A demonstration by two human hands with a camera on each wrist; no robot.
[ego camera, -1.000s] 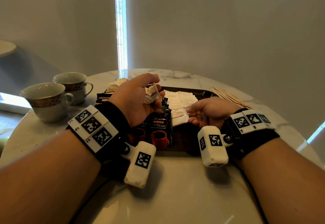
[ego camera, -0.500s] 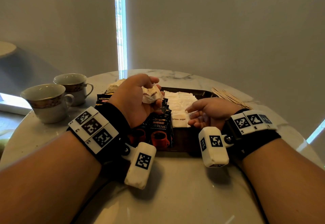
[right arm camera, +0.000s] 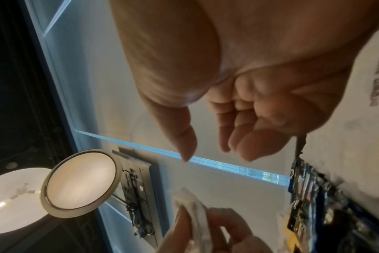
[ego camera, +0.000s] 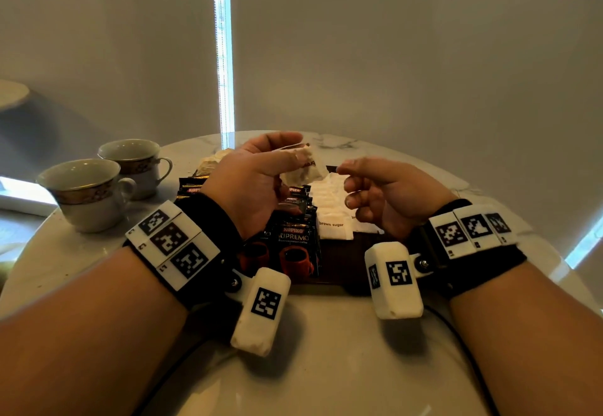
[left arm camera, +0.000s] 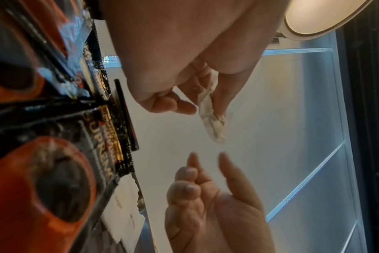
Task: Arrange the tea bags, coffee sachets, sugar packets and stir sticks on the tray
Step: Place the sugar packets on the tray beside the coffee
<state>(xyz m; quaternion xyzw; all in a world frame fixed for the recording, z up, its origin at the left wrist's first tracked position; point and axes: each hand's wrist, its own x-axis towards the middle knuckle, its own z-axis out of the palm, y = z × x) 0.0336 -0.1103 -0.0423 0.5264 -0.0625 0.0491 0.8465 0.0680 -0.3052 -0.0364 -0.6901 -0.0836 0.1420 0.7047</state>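
Note:
My left hand point(ego camera: 293, 157) is raised over the dark tray point(ego camera: 339, 262) and pinches a crumpled white sugar packet point(ego camera: 306, 170) between thumb and fingers; the left wrist view shows the same sugar packet point(left arm camera: 214, 123) hanging from the fingertips. My right hand point(ego camera: 346, 177) hovers just right of it, thumb and forefinger apart, holding nothing; in the right wrist view the right hand point(right arm camera: 206, 150) is empty too. On the tray lie black coffee sachets point(ego camera: 293, 236) at the left and a row of white sugar packets point(ego camera: 329, 206) beside them. The stir sticks are hidden behind my right hand.
Two gold-banded teacups point(ego camera: 85, 193) point(ego camera: 133, 164) stand at the left of the round marble table point(ego camera: 326, 366). A beige pile of small packets point(ego camera: 212, 161) lies behind the tray's left corner. A wall rises behind the table.
My right hand left the sugar packet it was laying on the tray and rose towards the left hand. My left hand lifted its packet higher and a little to the right.

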